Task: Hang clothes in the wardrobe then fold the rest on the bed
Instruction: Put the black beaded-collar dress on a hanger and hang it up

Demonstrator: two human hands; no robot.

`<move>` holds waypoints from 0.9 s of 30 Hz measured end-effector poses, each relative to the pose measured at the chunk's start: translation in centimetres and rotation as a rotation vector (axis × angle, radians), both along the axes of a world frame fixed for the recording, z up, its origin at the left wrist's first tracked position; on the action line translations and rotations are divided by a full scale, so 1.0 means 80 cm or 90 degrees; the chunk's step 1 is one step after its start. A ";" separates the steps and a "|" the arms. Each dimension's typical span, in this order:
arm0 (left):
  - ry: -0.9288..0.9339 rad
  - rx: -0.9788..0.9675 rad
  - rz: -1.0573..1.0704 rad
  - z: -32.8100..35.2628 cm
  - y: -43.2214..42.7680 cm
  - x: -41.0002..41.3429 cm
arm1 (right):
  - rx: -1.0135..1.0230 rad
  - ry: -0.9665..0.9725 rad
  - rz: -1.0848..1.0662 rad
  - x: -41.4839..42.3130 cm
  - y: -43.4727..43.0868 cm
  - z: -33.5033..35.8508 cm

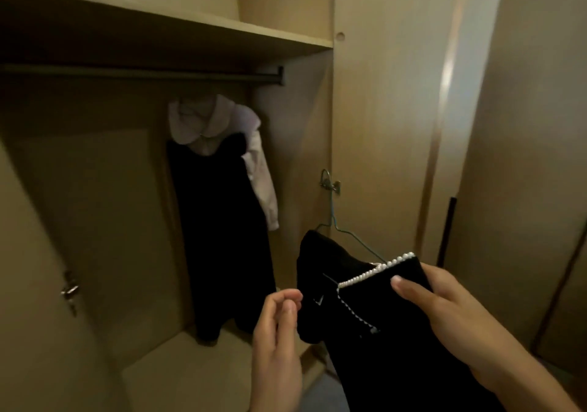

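Wooden wardrobe (317,43) stands open, with a white shirt (206,119) hanging from its rail (143,73). Before it, the right hand (444,303) grips a black pearl-trimmed garment (365,332) on a green wire hanger (349,233). The left hand (276,332) hovers just beside it, fingers loosely curled and holding nothing.

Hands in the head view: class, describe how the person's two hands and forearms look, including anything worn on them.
Both the left hand and the right hand are bare: no gloves, rings, watch or bracelets show. No sleeve covers the left wrist or the right forearm as far as the frame shows. The right thumbnail is short and unpainted.
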State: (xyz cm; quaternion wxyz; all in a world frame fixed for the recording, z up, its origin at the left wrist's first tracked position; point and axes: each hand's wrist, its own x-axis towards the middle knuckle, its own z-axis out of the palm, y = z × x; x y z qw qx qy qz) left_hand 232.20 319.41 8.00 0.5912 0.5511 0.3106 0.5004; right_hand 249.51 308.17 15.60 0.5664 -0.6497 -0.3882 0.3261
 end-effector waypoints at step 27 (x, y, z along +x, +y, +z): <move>0.052 0.210 0.416 0.194 0.334 -0.099 | 0.186 -0.126 0.325 -0.114 0.638 0.270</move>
